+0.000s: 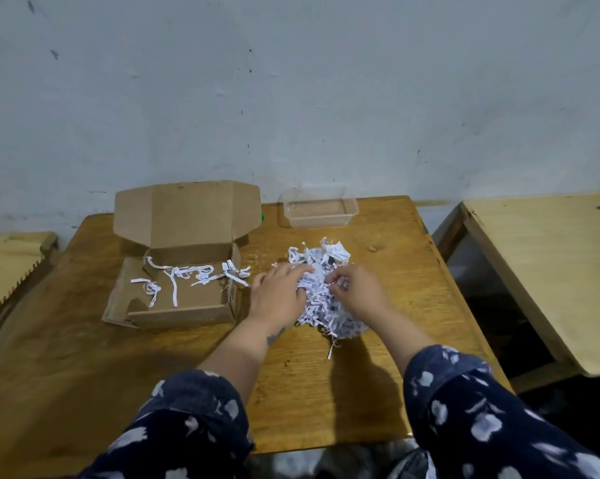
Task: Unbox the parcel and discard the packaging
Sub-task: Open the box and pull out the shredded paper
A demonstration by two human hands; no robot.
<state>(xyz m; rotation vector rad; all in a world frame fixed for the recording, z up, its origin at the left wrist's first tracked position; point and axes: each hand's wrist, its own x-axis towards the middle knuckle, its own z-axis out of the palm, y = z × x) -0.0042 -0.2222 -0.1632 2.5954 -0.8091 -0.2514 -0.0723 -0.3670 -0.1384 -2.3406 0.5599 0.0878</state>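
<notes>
Shredded white paper filling point(321, 295), a loose heap of thin crinkled strips, lies on the worn yellow-brown wooden table point(326, 385), just right of the open brown cardboard parcel box point(184, 271).

Head view, the only one. Both hands are on the heap, coming at it from the near edge of the table. The left hand point(277, 295) lies over its left flank, fingers spread and bent down into the strips, palm down. The right hand point(357, 292) is on the right flank, fingertips drawn together in the paper; it looks to be pinching a few strips, though the fingertips are half buried and the hold is not certain. The heap sits between the two hands and runs on beyond the fingertips toward the wall, with its long axis going roughly from near to far. Neither hand is clearly nearer; they flank it about evenly.

Judgement: the coming move is a two-handed gather, and it turns on the far part of the heap lying past both sets of fingers. The hands would need to reach over it and draw inward.

The box stands with its lid flap up against the wall, and a few stray white strips point(188, 276) lie inside and over its rim, left of the left hand. A clear plastic rectangular tub point(319, 210) sits at the far edge of the table, beyond the heap and apart from it.
</notes>
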